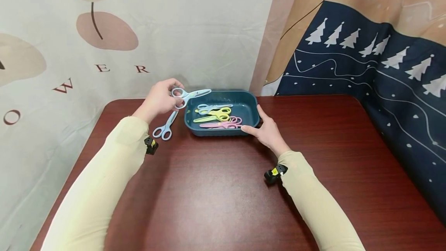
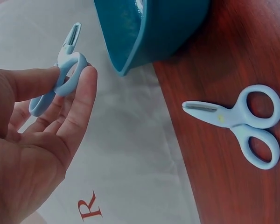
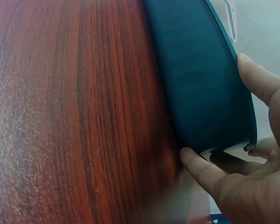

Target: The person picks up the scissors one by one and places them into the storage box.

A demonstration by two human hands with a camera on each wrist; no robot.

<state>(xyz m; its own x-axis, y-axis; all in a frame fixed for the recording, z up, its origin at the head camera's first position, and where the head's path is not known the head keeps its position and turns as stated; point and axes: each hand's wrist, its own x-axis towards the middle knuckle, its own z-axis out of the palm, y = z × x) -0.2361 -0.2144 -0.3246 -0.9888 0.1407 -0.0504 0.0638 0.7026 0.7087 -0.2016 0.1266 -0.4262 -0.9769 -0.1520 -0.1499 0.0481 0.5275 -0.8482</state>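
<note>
My left hand (image 1: pixel 158 98) pinches a pair of light blue scissors (image 1: pixel 191 95) by its handle loops, thumb against fingers. These scissors are raised at the left end of a dark teal plastic bin (image 1: pixel 217 132), blades pointing right. Inside the bin lie light blue scissors (image 1: pixel 209 108), yellow-green scissors (image 1: pixel 219 116) and pink scissors (image 1: pixel 221 124), partly overlapping. At the bin's right end, my right hand (image 1: pixel 266 129) grips the corner, its thumb on the rim (image 3: pixel 237 58) and fingers along the outer wall. Another pair of light blue scissors (image 2: pixel 231 117) lies on the table below my left hand.
The bin stands near the back edge of a reddish-brown wooden table (image 1: pixel 209 189). Behind it hangs a pale printed cloth (image 1: pixel 195 30), and a navy cloth with white trees (image 1: pixel 348 61) hangs at the right. Each sleeve bears a small black wrist camera (image 1: pixel 275 174).
</note>
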